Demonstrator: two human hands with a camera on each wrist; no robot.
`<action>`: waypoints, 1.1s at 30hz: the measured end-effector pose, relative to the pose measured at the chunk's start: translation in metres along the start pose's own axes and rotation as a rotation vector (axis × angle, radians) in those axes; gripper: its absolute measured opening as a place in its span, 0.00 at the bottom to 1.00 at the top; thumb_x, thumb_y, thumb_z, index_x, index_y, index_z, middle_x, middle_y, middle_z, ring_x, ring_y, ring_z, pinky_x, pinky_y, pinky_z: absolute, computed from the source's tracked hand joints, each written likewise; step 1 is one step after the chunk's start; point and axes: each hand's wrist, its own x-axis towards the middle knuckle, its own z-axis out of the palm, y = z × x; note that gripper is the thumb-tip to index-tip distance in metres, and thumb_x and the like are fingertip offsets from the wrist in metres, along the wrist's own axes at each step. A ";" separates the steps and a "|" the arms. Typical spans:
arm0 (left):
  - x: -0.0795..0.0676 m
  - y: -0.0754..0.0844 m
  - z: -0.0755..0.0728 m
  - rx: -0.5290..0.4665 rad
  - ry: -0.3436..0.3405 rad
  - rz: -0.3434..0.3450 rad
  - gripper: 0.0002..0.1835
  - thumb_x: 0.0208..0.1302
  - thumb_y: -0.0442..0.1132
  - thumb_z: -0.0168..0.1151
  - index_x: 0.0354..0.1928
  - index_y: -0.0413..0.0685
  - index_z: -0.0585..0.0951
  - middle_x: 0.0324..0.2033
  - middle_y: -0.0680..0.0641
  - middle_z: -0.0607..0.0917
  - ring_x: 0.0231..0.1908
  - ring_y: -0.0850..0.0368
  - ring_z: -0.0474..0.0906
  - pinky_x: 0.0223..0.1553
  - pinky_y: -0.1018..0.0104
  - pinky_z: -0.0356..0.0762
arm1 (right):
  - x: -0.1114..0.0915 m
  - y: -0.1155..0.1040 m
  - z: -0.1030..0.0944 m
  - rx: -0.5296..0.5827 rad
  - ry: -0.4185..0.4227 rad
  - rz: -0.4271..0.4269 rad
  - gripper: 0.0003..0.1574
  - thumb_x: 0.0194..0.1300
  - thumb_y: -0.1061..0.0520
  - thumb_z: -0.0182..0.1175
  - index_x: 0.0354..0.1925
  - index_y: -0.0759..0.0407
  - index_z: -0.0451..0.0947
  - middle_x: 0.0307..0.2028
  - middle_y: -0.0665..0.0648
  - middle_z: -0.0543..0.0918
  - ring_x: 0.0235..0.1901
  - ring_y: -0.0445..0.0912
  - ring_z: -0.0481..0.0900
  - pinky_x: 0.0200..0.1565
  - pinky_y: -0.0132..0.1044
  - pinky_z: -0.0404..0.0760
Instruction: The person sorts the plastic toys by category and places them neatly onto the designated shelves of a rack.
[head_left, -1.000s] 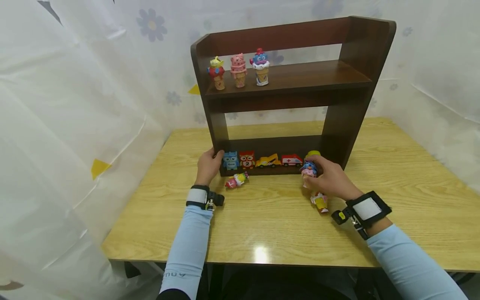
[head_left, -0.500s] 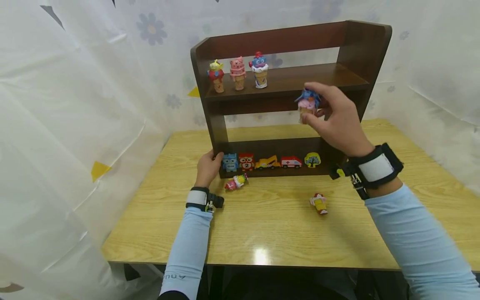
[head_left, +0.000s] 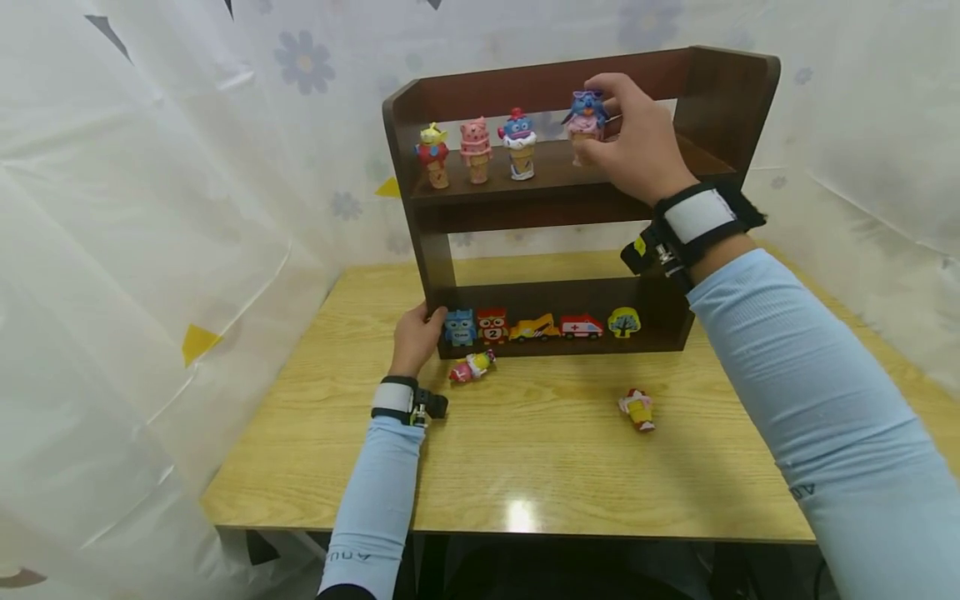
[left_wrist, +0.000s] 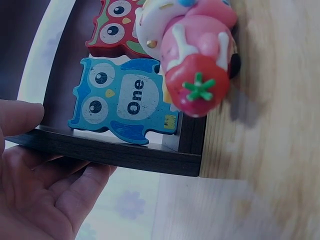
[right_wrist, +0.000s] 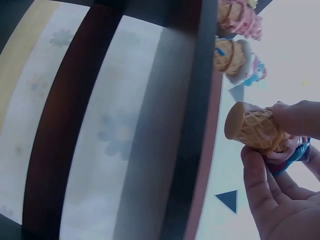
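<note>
My right hand (head_left: pixel 637 146) pinches an ice-cream-cone toy figure (head_left: pixel 585 117) with a blue head and pink scoop, upright at the upper shelf. In the right wrist view the cone (right_wrist: pixel 255 127) hangs apart from the board, thumb and fingers on either side. With my left hand (head_left: pixel 415 340) I hold the lower left side of the dark wooden shelf (head_left: pixel 555 193); the left wrist view has thumb and fingers on both sides of its panel (left_wrist: pixel 115 155). Left of the held toy stand a yellow-headed cone toy (head_left: pixel 433 156), a pink one (head_left: pixel 476 150) and a blue-faced one (head_left: pixel 519 144).
Along the lower shelf stand a blue owl block (head_left: pixel 461 327), red owl block (head_left: pixel 492 325), yellow truck (head_left: pixel 534 327), ambulance (head_left: pixel 581 326) and tree block (head_left: pixel 624 322). A pink-and-yellow toy (head_left: pixel 472 366) and a yellow-and-red toy (head_left: pixel 637 409) lie on the table (head_left: pixel 525 467).
My right hand has lifted the blue-headed cone toy from in front of the lower shelf up to the upper one, uncovering the tree block. The left hand has stayed on the shelf's side.
</note>
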 end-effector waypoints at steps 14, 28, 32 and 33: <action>0.002 0.004 0.000 0.010 -0.008 0.012 0.21 0.73 0.50 0.52 0.55 0.45 0.83 0.29 0.42 0.83 0.34 0.49 0.79 0.33 0.63 0.71 | 0.013 0.008 0.023 0.027 -0.047 0.159 0.38 0.69 0.53 0.60 0.72 0.57 0.57 0.67 0.62 0.74 0.60 0.54 0.79 0.61 0.47 0.78; 0.002 0.000 0.000 0.007 0.000 0.012 0.19 0.73 0.49 0.52 0.51 0.43 0.83 0.28 0.42 0.82 0.33 0.48 0.78 0.33 0.63 0.70 | 0.013 0.013 0.028 0.063 -0.117 0.198 0.45 0.69 0.51 0.58 0.75 0.58 0.50 0.68 0.64 0.69 0.65 0.54 0.73 0.66 0.46 0.74; 0.000 0.001 0.000 0.013 0.004 0.013 0.19 0.73 0.49 0.52 0.49 0.43 0.83 0.27 0.43 0.81 0.31 0.48 0.77 0.32 0.63 0.70 | 0.009 0.013 0.026 0.107 -0.100 0.200 0.46 0.68 0.51 0.60 0.76 0.57 0.49 0.71 0.62 0.66 0.67 0.53 0.73 0.65 0.46 0.74; 0.000 0.001 0.000 0.014 0.008 0.013 0.19 0.73 0.49 0.52 0.49 0.43 0.83 0.27 0.43 0.81 0.31 0.49 0.77 0.32 0.63 0.70 | 0.007 0.013 0.025 0.115 -0.089 0.195 0.46 0.68 0.50 0.60 0.76 0.56 0.50 0.71 0.62 0.65 0.67 0.53 0.72 0.65 0.46 0.74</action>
